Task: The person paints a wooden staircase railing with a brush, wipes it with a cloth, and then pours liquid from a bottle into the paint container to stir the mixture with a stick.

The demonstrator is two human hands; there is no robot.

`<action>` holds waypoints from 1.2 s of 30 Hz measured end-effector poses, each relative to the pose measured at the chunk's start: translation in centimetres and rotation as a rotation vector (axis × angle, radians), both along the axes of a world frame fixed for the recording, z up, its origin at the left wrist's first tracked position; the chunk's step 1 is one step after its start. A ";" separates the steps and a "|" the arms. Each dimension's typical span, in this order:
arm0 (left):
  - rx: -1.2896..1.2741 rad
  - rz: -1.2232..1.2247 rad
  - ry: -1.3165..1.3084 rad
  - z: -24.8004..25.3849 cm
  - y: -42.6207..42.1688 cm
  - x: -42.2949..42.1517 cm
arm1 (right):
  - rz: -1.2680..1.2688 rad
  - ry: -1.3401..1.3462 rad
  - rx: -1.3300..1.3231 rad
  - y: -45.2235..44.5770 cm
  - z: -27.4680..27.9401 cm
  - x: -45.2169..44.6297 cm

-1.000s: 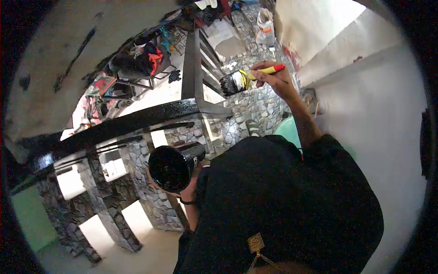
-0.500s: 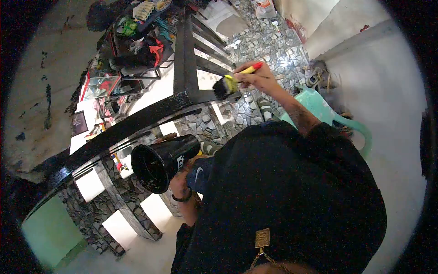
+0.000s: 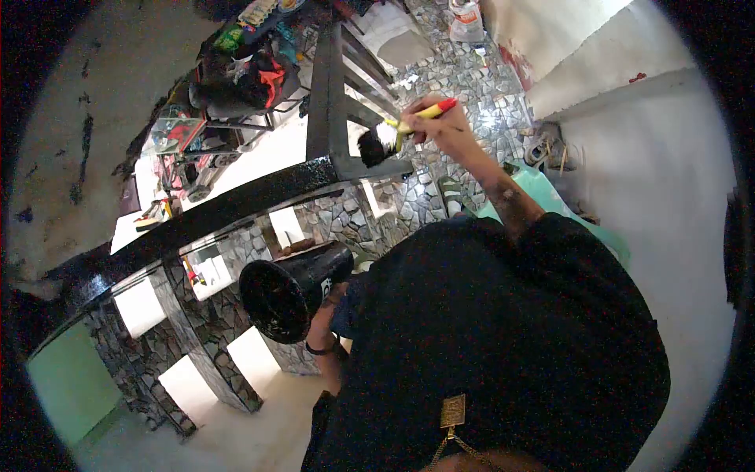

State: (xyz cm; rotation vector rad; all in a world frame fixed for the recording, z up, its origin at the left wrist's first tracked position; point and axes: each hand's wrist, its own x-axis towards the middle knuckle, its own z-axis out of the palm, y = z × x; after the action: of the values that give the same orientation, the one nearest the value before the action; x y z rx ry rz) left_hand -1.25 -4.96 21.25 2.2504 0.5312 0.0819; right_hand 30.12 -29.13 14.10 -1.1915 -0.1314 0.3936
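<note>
My right hand (image 3: 436, 126) grips the yellow and red handle of a paintbrush (image 3: 425, 114). Black paint covers the brush's bristles, which are beside the corner of a black railing (image 3: 322, 118); whether they touch it I cannot tell. Lower down, my left hand (image 3: 324, 307) is wrapped round a black container (image 3: 275, 299) with a pale label, its wide mouth tilted toward the camera. The railing's black top beam (image 3: 228, 203) looks wet and shiny near the corner and runs down to the left, just above the container.
A green plastic chair (image 3: 539, 189) stands behind my right arm, near shoes (image 3: 543, 145) by the wall. A white sack (image 3: 465, 22) is on the stone-patterned floor. Beyond the railing are a cluttered table and a glass tank (image 3: 174, 134). Stone-patterned posts (image 3: 208, 358) stand at lower left.
Over the last second, my right hand and the brush have moved left toward the railing corner. The container's mouth has shifted a little left, then back right. The camera view has shifted too.
</note>
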 end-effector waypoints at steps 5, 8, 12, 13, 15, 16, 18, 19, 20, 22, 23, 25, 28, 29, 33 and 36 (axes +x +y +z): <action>0.013 -0.033 -0.049 -1.1 -0.8 2.1 | 0.116 -0.011 0.115 2.6 1.3 -1.1; 0.021 -0.058 -0.086 -1.6 -1.3 4.0 | 0.061 0.016 0.219 1.2 3.8 -0.1; 0.043 -0.105 -0.114 -1.7 -2.2 6.2 | -0.077 -0.135 0.157 -3.5 0.5 2.9; 0.043 -0.117 -0.120 -1.8 -2.5 6.8 | -0.072 -0.100 0.094 -5.7 0.5 2.9; 0.040 -0.167 -0.122 -1.8 -2.9 8.0 | -0.141 -0.279 -0.161 -9.3 -3.1 3.5; 0.033 -0.203 -0.119 -1.8 -3.1 8.6 | -0.186 -0.372 -0.313 -11.5 -4.4 3.3; 0.013 -0.290 -0.102 -1.7 -3.8 9.8 | -0.248 -0.410 -0.598 -15.3 -6.5 2.0; 0.001 -0.340 -0.084 -1.6 -4.1 10.4 | -0.257 -0.359 -0.723 -16.8 -7.2 1.0; -0.008 -0.395 -0.061 -1.6 -4.5 11.2 | -0.318 -0.316 -0.796 -17.9 -8.3 -0.1; -0.016 -0.500 -0.034 -1.7 -5.6 13.3 | -0.353 -0.245 -0.769 -19.6 -10.3 -2.5; -0.025 -0.548 -0.024 -2.0 -6.5 14.8 | -0.375 -0.208 -0.758 -20.7 -10.9 -3.8; -0.073 -0.551 -0.041 -3.6 -9.8 18.2 | -0.341 -0.033 -0.817 -21.4 -11.0 -5.6; -0.327 -0.344 -0.149 -7.9 -16.0 23.4 | -0.360 -0.114 -0.964 -22.8 -12.9 -7.0; -0.271 -0.301 -0.194 -9.8 -17.5 25.3 | -0.346 -0.069 -1.000 -22.9 -14.9 -7.3; -0.417 -0.359 -0.399 -17.1 -22.8 32.4 | -0.353 -0.132 -1.123 -23.3 -19.4 -9.3; -0.603 -0.319 -0.375 -18.4 -27.2 36.7 | -0.474 -0.002 -0.826 -24.1 -22.6 -11.3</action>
State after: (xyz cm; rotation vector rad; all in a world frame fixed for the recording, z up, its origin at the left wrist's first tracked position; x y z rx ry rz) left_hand 35.49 -32.15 2.89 1.6462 -0.0178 0.1544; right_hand 18.83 -53.25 -8.52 -1.9755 0.3447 0.0079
